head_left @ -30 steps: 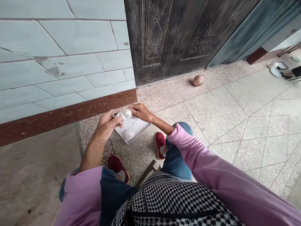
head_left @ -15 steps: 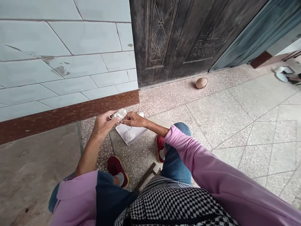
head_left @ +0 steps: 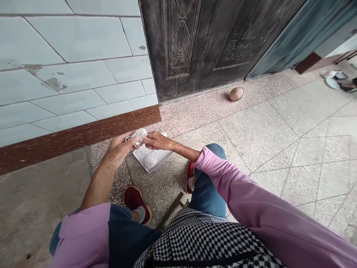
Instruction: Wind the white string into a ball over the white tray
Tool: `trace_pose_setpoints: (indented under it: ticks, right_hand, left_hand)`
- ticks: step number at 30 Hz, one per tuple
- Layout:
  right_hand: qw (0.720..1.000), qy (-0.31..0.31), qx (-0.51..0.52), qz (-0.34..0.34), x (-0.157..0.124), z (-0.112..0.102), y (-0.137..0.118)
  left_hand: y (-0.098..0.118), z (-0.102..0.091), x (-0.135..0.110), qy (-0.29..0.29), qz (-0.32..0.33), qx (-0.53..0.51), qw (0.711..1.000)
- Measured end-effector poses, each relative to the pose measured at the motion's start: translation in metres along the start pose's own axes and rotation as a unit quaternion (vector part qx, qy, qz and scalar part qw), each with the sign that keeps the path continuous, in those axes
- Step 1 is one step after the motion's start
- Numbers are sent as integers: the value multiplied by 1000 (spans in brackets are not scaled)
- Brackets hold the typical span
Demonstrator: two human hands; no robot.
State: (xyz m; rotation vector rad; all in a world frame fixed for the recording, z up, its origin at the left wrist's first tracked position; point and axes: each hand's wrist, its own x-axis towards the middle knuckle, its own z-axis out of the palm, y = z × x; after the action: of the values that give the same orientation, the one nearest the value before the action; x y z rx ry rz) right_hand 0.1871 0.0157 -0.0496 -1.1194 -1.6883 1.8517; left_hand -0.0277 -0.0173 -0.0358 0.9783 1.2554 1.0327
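My left hand point(head_left: 118, 149) is wrapped round a small bundle of white yarn point(head_left: 140, 133), with a loose loop standing out on its left side. My right hand point(head_left: 157, 141) meets the bundle from the right, its fingers closed in a pinch on the yarn; the fingertips are partly hidden. Below both hands, a shallow white tray point(head_left: 149, 171) lies on the floor. Inside it rests a ball of white yarn point(head_left: 151, 160), with a thin strand beside it. Another white piece point(head_left: 164, 134) shows behind my right hand, mostly covered.
Close behind the tray are a tiled wall point(head_left: 80, 37) with a brown skirting point(head_left: 125, 122) and a dark carved door point(head_left: 195, 48). A rounded tan object point(head_left: 236, 94) lies by the door. My red shoes point(head_left: 136, 203) flank the tray's near side.
The view has shifted slightly, so most things sit a little further left. My right hand has turned a little and stays against the yarn bundle, which my left hand still holds.
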Motion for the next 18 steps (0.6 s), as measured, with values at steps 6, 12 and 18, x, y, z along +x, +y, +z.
trace_pose_setpoints:
  ticks: [6,12,18]
  right_hand:
    - [998,35,-57,-22,-3,-12,10]
    - [994,-7,-92,-60,-10,-9,7]
    - [976,-25,-178,-125,-12,-5,-11]
  left_hand:
    - [-6,19,6,-13,21,47,999]
    - [-1,-3,5,30,57,217,974]
    - [1,-18,-9,49,85,303,948]
